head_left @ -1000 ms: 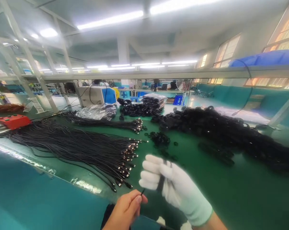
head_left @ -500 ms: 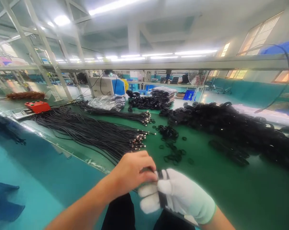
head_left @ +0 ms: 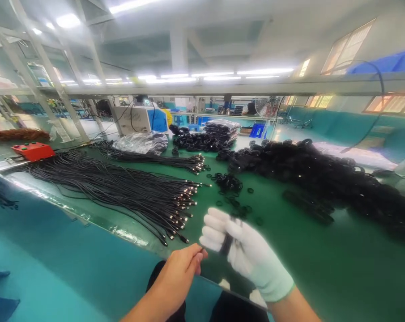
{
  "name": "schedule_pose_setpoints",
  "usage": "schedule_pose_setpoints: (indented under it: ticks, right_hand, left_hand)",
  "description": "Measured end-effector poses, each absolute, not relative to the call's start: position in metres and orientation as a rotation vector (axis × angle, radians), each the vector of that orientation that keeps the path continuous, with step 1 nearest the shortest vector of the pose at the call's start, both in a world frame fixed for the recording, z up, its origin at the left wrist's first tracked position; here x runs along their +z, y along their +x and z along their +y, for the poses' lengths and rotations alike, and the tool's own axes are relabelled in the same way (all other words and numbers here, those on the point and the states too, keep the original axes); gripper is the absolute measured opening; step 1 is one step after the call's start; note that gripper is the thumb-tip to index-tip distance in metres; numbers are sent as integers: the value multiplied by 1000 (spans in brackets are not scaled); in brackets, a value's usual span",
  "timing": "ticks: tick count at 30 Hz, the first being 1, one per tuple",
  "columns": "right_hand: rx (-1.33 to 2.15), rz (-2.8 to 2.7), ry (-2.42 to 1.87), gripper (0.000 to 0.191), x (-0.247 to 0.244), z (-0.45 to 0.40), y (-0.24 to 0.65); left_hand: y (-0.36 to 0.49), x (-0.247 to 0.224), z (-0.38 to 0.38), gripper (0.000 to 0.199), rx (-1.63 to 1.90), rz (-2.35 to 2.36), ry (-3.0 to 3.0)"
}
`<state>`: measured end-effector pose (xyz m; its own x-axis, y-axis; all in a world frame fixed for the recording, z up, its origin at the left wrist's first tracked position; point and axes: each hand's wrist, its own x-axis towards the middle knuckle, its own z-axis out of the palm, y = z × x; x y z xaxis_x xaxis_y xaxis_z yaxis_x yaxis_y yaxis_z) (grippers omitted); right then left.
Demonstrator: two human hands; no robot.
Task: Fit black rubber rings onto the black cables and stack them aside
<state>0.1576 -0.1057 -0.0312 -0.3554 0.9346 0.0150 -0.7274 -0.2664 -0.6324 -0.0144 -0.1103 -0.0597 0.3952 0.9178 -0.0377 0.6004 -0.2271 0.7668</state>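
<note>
My right hand [head_left: 247,252], in a white glove, is closed around a black cable bundle [head_left: 226,244] above the green table's front edge. Glove fingers cover much of this bundle. Bare and low to its left, my left hand [head_left: 178,270] has thumb and fingers pinched together at the table edge; what lies in the pinch is too small to make out. Long black cables [head_left: 111,179] with metal plug ends stretch across the table beyond my left hand. Small black rings [head_left: 228,183] lie loose past my right hand.
A large heap of coiled black cables [head_left: 289,165] covers the right rear. Behind are more coils [head_left: 202,138], a clear plastic bag [head_left: 142,143] and a white-and-blue machine [head_left: 138,120]. A red control box [head_left: 34,151] sits at left. A metal beam [head_left: 202,87] crosses overhead.
My left hand has come away from the right hand, moving down and left. My right hand has risen slightly, still holding the black bundle. The whole view has shifted a little.
</note>
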Motion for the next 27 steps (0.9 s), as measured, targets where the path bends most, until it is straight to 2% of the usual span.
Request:
schedule_pose_setpoints:
  ticks: [3,6,10,14,17,21,27]
  right_hand:
    - [1768,-679,-464,37,-29,-100,164]
    - [1731,-648,-529,41,-29,-98,165]
    - [1732,-648,-677,43,-31,-102,159]
    - [1899,-795,-620,34,-32,-109,153]
    - [2052,-868,-445,32,-36,-114,149]
    - [2146,-834,-445,38,-44,-118,144]
    - [2212,-747,-506,30,-54,-113,142]
  left_hand:
    - [-9,-53,-124,28,395,1516,2272]
    - [-3,-42,-132,24,278,1527,2512]
    - [-3,-29,-124,21,512,1324,2802]
    - [-15,-5,-95,18,675,965,3075]
    - [-23,13,-71,16,551,760,3057]
    - [-24,16,-51,8,405,670,2869]
    - [-19,8,-48,10,483,557,2958]
